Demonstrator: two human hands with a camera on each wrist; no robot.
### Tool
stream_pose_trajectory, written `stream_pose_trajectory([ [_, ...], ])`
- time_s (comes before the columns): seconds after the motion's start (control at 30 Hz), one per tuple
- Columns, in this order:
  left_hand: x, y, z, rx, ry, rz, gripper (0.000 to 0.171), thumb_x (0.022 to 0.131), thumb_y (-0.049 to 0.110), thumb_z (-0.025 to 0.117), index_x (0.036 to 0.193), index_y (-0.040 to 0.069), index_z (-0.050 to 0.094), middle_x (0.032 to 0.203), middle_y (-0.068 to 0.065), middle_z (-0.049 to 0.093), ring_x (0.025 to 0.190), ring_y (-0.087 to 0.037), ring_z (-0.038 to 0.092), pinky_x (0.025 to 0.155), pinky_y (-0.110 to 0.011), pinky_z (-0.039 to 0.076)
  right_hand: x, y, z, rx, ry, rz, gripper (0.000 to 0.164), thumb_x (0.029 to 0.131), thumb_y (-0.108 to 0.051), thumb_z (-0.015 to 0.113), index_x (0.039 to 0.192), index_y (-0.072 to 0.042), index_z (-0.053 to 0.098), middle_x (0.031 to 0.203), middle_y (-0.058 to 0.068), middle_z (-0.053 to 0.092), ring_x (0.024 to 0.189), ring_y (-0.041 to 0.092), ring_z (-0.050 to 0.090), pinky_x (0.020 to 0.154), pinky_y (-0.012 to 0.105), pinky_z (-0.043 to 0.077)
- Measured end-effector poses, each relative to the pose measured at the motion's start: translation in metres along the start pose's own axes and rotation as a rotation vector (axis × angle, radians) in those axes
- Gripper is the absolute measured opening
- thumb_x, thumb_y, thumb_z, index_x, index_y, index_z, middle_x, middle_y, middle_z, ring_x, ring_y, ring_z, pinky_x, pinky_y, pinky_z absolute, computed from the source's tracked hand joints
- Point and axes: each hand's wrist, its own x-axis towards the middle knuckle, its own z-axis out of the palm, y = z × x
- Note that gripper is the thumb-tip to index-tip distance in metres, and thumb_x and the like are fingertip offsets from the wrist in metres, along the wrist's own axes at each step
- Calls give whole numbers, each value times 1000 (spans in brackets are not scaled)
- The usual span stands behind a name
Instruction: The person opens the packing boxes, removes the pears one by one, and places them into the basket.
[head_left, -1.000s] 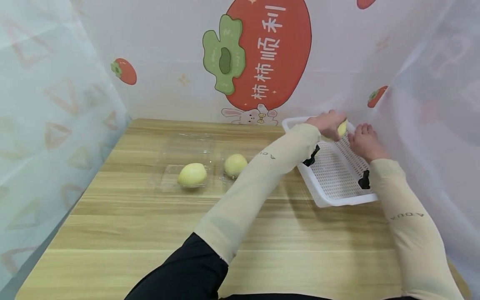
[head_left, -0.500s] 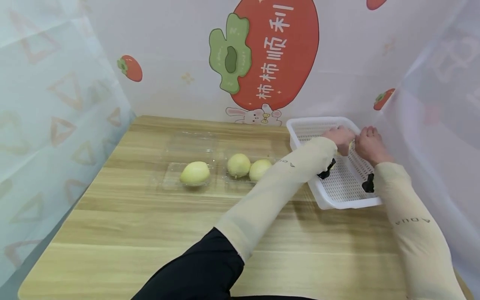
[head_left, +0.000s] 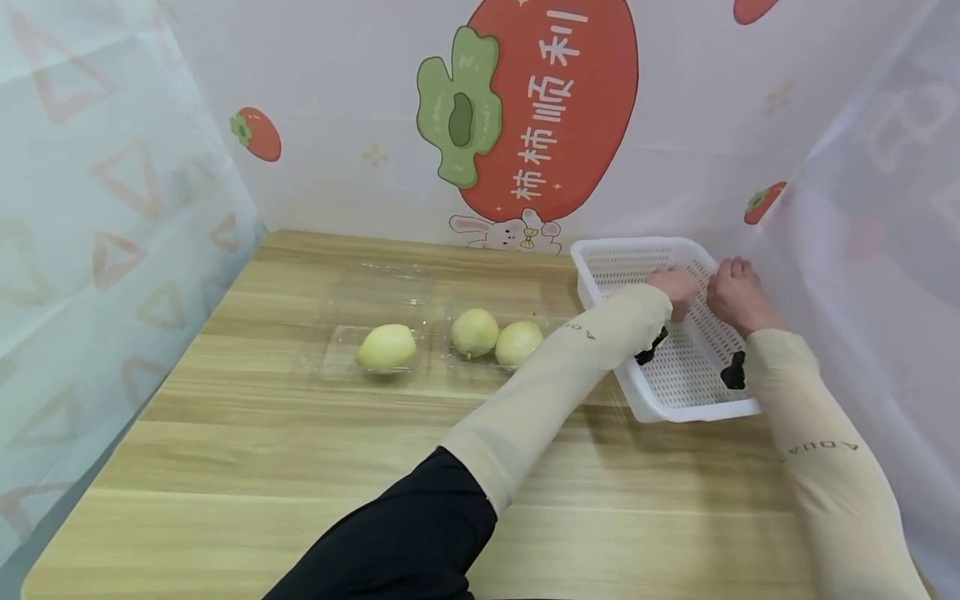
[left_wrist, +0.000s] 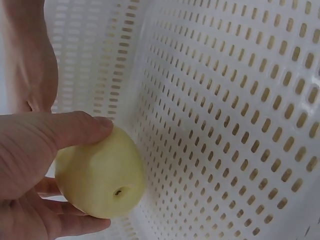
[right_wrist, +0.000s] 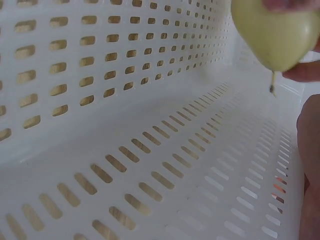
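One pear: held inside the basket, close to its slotted floor; whether the two touch cannot be told
Left hand: closed around that pear, thumb on one side, fingers on the other
Stem: points downward in the right wrist view
Right hand: gripping the basket's right rim, just beside the left hand
White plastic: the basket, standing at the back right of the tabletop
Left box: clear, lid folded open behind, with a single yellow pear in it
Second box: clear, just right of the first, holding two pears side by side
Sleeves: cream on both forearms; the left one passes in front of the second box's right end
Backdrop: white cloth printed with a big red fruit and a rabbit
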Motion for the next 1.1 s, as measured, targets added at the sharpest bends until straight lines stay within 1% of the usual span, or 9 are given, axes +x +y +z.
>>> stream_pose_trajectory([
  [0.1, 2, 0, 2, 30, -2, 1, 19, 96, 17, 58, 112, 26, 62, 110, 8, 53, 96, -7, 51, 80, -20, 45, -1, 2, -3, 43, -27, 37, 56, 104, -13, 20, 140, 29, 11, 141, 54, 17, 133, 65, 20, 111, 68, 19],
  [0.23, 5, 2, 3, 66, -41, 17, 17, 94, 13, 60, 104, 27, 62, 99, 10, 54, 89, -6, 52, 68, -18, 42, -3, 4, -6, 29, -25, 27, 55, 105, -12, 21, 140, 29, 12, 141, 53, 19, 133, 65, 22, 111, 68, 20],
  [0.33, 6, 5, 3, 61, -69, 27, 18, 94, 11, 61, 101, 27, 60, 97, 11, 54, 87, -5, 50, 63, -18, 38, -5, 6, -6, -1, -9, 6, 54, 104, -11, 22, 137, 30, 15, 138, 54, 22, 130, 66, 25, 109, 69, 23],
  [0.53, -9, 6, -6, 33, -59, 16, 15, 97, 16, 55, 105, 28, 61, 105, 12, 57, 93, -5, 50, 73, -18, 40, -9, 7, -2, -1, 36, -11, 51, 103, -9, 25, 133, 32, 21, 132, 55, 31, 126, 65, 31, 109, 68, 26],
  [0.67, -25, 3, -20, 46, -62, -35, 23, 99, 21, 52, 116, 31, 63, 116, 14, 58, 101, -4, 49, 83, -18, 39, -6, 2, 3, 11, 38, -8, 52, 103, -11, 25, 133, 31, 23, 132, 53, 32, 126, 64, 32, 110, 66, 27],
  [0.77, -33, 2, -32, 79, -50, -60, 27, 100, 25, 49, 123, 33, 60, 123, 16, 56, 105, -2, 47, 89, -18, 39, -2, 2, 5, -1, 90, -36, 50, 102, -9, 27, 131, 33, 26, 131, 54, 33, 125, 64, 33, 110, 66, 29],
  [0.9, -39, -3, -41, 102, -47, -54, 26, 101, 27, 45, 121, 32, 61, 121, 15, 56, 104, -3, 47, 88, -19, 40, 1, 0, 5, -26, 152, -54, 46, 100, -5, 29, 124, 35, 31, 124, 54, 38, 121, 64, 38, 107, 66, 32],
  [1.0, -40, -4, -42, 142, -59, -50, 26, 101, 26, 42, 117, 31, 61, 119, 14, 56, 101, -5, 46, 83, -19, 39, 2, -1, 4, -24, 123, -42, 47, 101, -6, 28, 126, 34, 29, 126, 54, 37, 123, 64, 36, 107, 67, 31],
  [1.1, -38, -4, -42, 186, -71, -55, 27, 101, 26, 40, 118, 33, 59, 119, 15, 54, 102, -5, 45, 84, -20, 38, 1, 0, 4, -38, 125, -75, 45, 101, -5, 27, 123, 34, 31, 123, 54, 39, 120, 64, 38, 108, 66, 32],
])
